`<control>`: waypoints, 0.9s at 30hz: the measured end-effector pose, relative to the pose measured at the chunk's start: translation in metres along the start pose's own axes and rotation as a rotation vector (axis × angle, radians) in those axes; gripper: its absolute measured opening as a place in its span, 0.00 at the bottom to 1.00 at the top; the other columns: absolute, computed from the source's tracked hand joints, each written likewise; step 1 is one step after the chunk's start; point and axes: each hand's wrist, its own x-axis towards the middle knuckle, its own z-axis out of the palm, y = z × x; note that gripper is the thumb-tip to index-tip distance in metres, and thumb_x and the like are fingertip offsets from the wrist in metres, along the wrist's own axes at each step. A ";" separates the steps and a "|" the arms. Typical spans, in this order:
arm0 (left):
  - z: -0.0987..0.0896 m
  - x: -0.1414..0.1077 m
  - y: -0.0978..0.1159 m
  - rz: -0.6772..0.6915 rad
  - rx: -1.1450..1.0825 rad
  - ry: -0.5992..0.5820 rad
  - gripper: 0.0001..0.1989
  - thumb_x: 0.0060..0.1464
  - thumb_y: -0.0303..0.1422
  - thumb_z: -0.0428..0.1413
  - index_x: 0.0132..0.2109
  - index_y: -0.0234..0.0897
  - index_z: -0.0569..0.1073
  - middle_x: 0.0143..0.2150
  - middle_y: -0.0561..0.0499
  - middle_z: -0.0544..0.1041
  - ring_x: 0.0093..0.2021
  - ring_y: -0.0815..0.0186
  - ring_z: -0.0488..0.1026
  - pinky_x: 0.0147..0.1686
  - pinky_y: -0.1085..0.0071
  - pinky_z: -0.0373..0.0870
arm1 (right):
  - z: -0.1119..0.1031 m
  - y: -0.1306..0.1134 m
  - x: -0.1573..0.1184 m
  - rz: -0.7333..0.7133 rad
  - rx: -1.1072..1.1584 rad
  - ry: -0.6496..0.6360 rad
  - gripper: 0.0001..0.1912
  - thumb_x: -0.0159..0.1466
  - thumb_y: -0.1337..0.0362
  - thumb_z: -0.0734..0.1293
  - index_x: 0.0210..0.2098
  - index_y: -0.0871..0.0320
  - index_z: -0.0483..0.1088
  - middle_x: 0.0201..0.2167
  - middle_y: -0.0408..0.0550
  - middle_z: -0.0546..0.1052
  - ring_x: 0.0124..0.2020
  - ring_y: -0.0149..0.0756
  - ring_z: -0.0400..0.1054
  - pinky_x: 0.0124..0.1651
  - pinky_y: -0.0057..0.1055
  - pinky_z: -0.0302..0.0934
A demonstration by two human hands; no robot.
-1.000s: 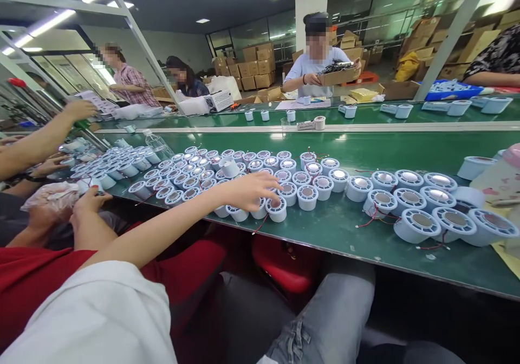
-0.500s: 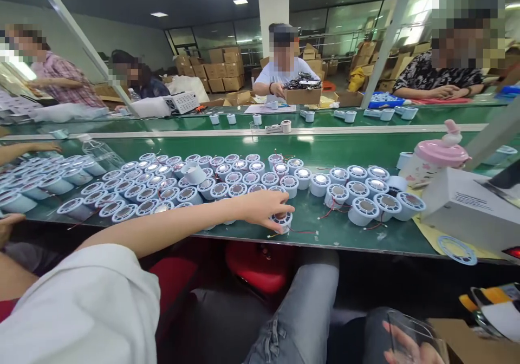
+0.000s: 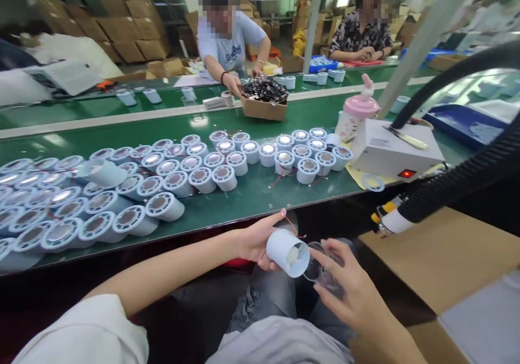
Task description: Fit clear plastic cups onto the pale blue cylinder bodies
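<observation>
A light blue cylinder lies tilted in my left hand, its hollow end facing right and a thin red wire by its upper side. The fingers wrap round its closed end, above my lap. Close to that hollow end, my right hand grips a clear plastic cup between thumb and fingers. Whether the cup touches the cylinder I cannot tell. Many similar blue cylinders with round metallic tops stand in rows on the green bench.
A white box with a red-lit switch and a pink-lidded bottle stand at the right. A black hose arches over an open cardboard box. Across the bench, a person holds a carton of dark parts.
My left hand has lifted a blue cylinder off the bench and brought it over my lap. My right hand has risen with the clear cup. The view has swung right, and the carton has moved over the bench.
</observation>
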 end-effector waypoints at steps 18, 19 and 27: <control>0.040 0.017 -0.001 0.148 0.511 0.191 0.18 0.57 0.46 0.53 0.42 0.37 0.75 0.30 0.53 0.71 0.26 0.70 0.66 0.21 0.76 0.64 | -0.020 -0.015 0.022 0.050 -0.510 -0.195 0.23 0.55 0.72 0.65 0.51 0.54 0.71 0.57 0.58 0.68 0.44 0.52 0.69 0.33 0.42 0.70; 0.043 0.014 -0.001 0.202 0.614 0.232 0.14 0.57 0.43 0.54 0.41 0.38 0.76 0.33 0.51 0.72 0.31 0.68 0.68 0.28 0.75 0.67 | -0.020 -0.013 0.023 0.067 -0.460 -0.230 0.20 0.55 0.73 0.65 0.47 0.54 0.73 0.56 0.56 0.69 0.44 0.50 0.70 0.33 0.41 0.71; 0.049 0.010 -0.013 0.621 0.832 0.550 0.24 0.44 0.44 0.67 0.48 0.41 0.75 0.42 0.49 0.71 0.42 0.62 0.70 0.43 0.68 0.67 | -0.031 -0.014 0.018 0.290 0.191 -0.196 0.11 0.66 0.63 0.62 0.29 0.53 0.73 0.50 0.49 0.71 0.49 0.40 0.70 0.47 0.36 0.68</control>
